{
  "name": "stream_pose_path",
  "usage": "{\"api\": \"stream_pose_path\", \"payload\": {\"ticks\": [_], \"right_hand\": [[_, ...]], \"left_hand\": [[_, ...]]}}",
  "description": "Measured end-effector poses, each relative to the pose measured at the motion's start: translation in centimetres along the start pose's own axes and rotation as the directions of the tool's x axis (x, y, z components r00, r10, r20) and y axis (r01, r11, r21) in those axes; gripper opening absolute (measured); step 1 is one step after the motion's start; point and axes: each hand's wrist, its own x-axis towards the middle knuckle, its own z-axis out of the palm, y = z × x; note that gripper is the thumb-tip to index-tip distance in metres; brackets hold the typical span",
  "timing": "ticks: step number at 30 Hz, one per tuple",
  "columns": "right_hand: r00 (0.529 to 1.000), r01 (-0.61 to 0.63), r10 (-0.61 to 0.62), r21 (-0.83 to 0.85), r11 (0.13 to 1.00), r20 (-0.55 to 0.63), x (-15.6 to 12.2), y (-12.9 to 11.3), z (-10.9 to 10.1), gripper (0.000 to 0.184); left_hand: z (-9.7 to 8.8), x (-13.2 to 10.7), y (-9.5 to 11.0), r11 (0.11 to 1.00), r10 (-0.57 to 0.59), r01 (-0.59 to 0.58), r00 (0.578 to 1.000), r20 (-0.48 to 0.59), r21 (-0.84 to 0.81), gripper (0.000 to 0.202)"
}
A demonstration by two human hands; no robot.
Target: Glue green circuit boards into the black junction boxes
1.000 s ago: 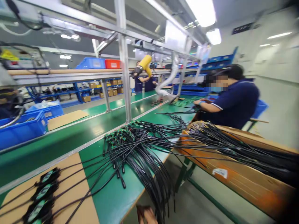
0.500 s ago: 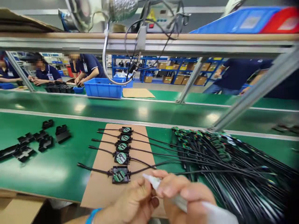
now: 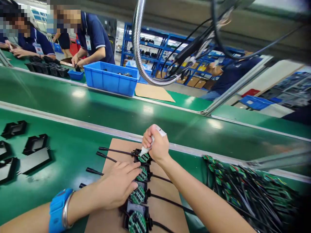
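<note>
A white squeeze tube is in my right hand, its fingers wrapped round it. The nozzle points down at the round green circuit board in the farthest black housing; whether anything comes out is too small to tell. My left hand reaches across the row, fingers stretched out and open, fingertips at the edges of the second and third boards. Another board in its housing lies nearest me. Black cables run out of the housings, which rest on a brown cardboard sheet.
Loose black housing parts lie on the green table at left. A heap of cables with green boards lies at right. Beyond a metal rail stand a blue bin and co-workers. A flexible metal hose hangs overhead.
Both hands have moved from the near edge of the cardboard to the row of boards. The tube's nozzle is now at the farthest board. My view has tilted down and closer.
</note>
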Motion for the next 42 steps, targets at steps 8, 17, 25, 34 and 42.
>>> {"api": "stream_pose_path", "payload": {"ticks": [8,17,25,34,42], "right_hand": [[0.996,-0.058,0.063,-0.074,0.996,0.060,0.9,2.1,-0.8,0.041],[0.994,-0.039,0.045,-0.072,0.997,0.096,1.0,2.3,-0.8,0.041],[0.992,-0.030,0.039,-0.072,0.997,0.121,0.8,2.0,-0.7,0.042],[0.990,-0.012,0.026,-0.103,0.995,0.137,-0.1,1.2,-1.2,0.040],[0.989,-0.017,0.038,-0.148,0.989,0.141,-1.2,0.3,-1.8,0.039]], "left_hand": [[1.1,1.0,-1.4,0.998,0.037,-0.037,0.999,-0.008,0.052,0.045],[1.3,1.2,-1.4,0.998,0.035,-0.032,0.998,-0.047,0.059,0.043],[1.5,1.2,-1.4,0.997,0.048,-0.045,0.998,-0.050,0.069,0.044],[1.8,1.3,-1.8,0.995,0.061,-0.056,0.997,-0.048,0.088,0.044],[1.9,1.3,-1.9,0.993,0.069,-0.064,0.997,-0.045,0.101,0.044]]}}
